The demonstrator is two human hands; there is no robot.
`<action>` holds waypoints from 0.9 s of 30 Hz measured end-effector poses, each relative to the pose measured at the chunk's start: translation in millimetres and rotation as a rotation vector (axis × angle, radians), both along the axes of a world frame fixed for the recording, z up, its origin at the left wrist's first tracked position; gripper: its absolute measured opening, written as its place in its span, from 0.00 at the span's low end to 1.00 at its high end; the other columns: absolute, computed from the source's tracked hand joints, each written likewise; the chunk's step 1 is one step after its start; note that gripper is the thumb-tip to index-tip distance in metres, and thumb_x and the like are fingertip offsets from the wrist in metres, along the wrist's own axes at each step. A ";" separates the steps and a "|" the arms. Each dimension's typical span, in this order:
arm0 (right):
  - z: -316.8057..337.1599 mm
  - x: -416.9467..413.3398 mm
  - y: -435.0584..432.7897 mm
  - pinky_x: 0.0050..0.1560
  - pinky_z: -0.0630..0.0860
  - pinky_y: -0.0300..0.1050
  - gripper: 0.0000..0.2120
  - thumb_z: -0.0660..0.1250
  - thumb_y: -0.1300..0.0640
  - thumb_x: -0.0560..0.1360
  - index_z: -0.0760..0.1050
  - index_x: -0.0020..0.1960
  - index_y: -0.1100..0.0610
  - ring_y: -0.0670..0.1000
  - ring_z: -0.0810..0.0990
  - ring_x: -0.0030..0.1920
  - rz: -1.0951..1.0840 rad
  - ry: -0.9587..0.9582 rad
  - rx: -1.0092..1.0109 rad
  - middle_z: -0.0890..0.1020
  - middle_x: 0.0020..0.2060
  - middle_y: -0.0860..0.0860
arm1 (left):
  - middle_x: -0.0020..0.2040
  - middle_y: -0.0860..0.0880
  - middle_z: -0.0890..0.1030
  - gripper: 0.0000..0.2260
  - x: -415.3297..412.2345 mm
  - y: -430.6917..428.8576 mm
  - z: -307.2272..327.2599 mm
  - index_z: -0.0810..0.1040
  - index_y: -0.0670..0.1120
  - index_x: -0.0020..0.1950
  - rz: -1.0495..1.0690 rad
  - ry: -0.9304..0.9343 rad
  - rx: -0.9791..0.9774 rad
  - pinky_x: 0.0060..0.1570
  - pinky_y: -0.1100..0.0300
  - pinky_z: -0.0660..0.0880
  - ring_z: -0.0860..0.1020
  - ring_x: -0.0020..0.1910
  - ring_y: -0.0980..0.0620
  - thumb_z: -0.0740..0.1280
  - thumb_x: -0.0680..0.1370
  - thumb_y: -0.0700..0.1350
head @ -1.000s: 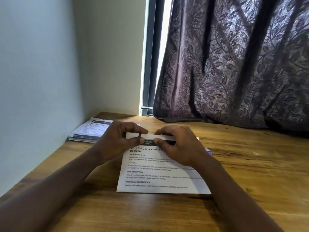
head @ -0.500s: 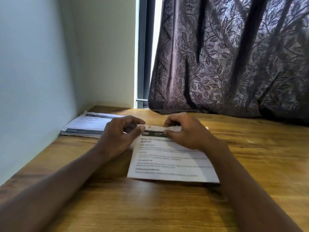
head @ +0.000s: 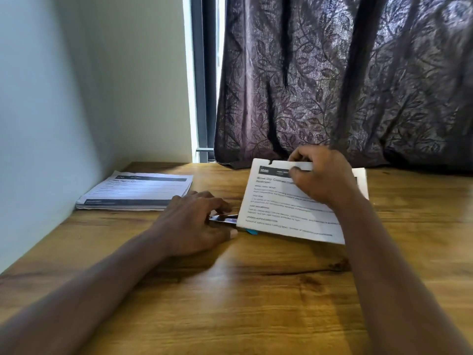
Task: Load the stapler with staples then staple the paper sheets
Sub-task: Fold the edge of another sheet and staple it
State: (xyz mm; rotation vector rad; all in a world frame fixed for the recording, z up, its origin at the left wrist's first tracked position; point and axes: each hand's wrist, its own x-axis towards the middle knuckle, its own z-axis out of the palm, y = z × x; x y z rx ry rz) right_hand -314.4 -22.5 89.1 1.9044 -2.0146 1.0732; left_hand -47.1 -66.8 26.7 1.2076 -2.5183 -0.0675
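Note:
My right hand (head: 323, 176) pinches the top edge of the printed paper sheets (head: 281, 213) and holds them tilted up off the wooden table (head: 256, 290). My left hand (head: 197, 221) rests on the table just left of the sheets, its fingers curled round a shiny metal and blue stapler (head: 225, 219). Most of the stapler is hidden under the sheets; a blue bit (head: 252, 231) peeks out below the paper's lower left corner.
A second stack of printed papers (head: 135, 190) lies at the back left against the pale wall (head: 51, 111). A dark patterned curtain (head: 345, 78) hangs along the table's far edge behind my right hand.
My right hand has lifted the sheets and carried them right. My left hand has let go of the paper's top edge and dropped to the stapler that was under the sheets.

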 end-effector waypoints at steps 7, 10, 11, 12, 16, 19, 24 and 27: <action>-3.5 22.7 -8.7 0.60 0.74 0.56 0.05 0.68 0.50 0.73 0.79 0.47 0.49 0.53 0.81 0.43 0.093 0.054 0.009 0.84 0.38 0.47 | 0.49 0.60 0.83 0.08 34.5 -6.3 13.3 0.81 0.60 0.53 0.069 0.178 -0.028 0.46 0.56 0.78 0.80 0.45 0.61 0.74 0.76 0.57; -9.9 37.7 -14.6 0.64 0.70 0.55 0.04 0.68 0.49 0.74 0.78 0.48 0.48 0.53 0.80 0.43 0.153 0.091 -0.023 0.84 0.38 0.47 | 0.40 0.60 0.84 0.09 62.4 -11.3 25.8 0.81 0.60 0.48 0.129 0.417 -0.166 0.38 0.63 0.75 0.81 0.36 0.61 0.78 0.73 0.49; -12.5 43.7 -16.0 0.64 0.69 0.55 0.04 0.68 0.49 0.75 0.78 0.48 0.48 0.52 0.80 0.44 0.176 0.101 -0.034 0.84 0.40 0.46 | 0.38 0.59 0.84 0.08 67.1 -11.9 30.2 0.83 0.57 0.47 0.123 0.519 -0.179 0.37 0.65 0.76 0.82 0.36 0.59 0.79 0.72 0.49; -15.4 50.5 -17.4 0.63 0.68 0.54 0.05 0.68 0.49 0.75 0.78 0.49 0.47 0.52 0.80 0.45 0.201 0.111 -0.046 0.85 0.42 0.46 | 0.39 0.57 0.86 0.07 70.1 -11.5 33.3 0.85 0.55 0.48 0.099 0.646 -0.142 0.39 0.65 0.78 0.83 0.38 0.56 0.79 0.71 0.49; -25.7 74.4 -18.3 0.55 0.67 0.50 0.07 0.68 0.48 0.76 0.78 0.52 0.47 0.51 0.79 0.46 0.277 0.141 -0.086 0.85 0.45 0.46 | 0.48 0.46 0.88 0.17 64.1 -6.7 36.9 0.85 0.47 0.54 -0.066 1.006 0.104 0.46 0.53 0.80 0.84 0.49 0.41 0.73 0.69 0.53; -29.5 88.8 -16.4 0.48 0.61 0.47 0.07 0.68 0.48 0.76 0.78 0.52 0.47 0.51 0.77 0.45 0.310 0.194 -0.144 0.85 0.46 0.47 | 0.52 0.48 0.88 0.16 57.4 0.3 39.6 0.84 0.47 0.54 -0.155 1.087 0.174 0.46 0.52 0.79 0.83 0.54 0.40 0.71 0.71 0.54; -26.0 102.5 -13.1 0.50 0.65 0.49 0.08 0.68 0.48 0.76 0.79 0.53 0.48 0.48 0.73 0.42 0.354 0.272 -0.185 0.85 0.45 0.47 | 0.56 0.50 0.88 0.15 51.1 4.4 41.9 0.82 0.51 0.57 -0.196 1.099 0.175 0.59 0.43 0.81 0.84 0.59 0.44 0.68 0.73 0.55; -23.7 107.3 -12.0 0.51 0.64 0.49 0.09 0.66 0.48 0.75 0.79 0.53 0.49 0.46 0.70 0.41 0.384 0.284 -0.198 0.85 0.45 0.47 | 0.55 0.53 0.88 0.16 50.3 3.8 41.8 0.82 0.53 0.57 -0.186 1.093 0.125 0.60 0.45 0.81 0.85 0.58 0.48 0.69 0.73 0.57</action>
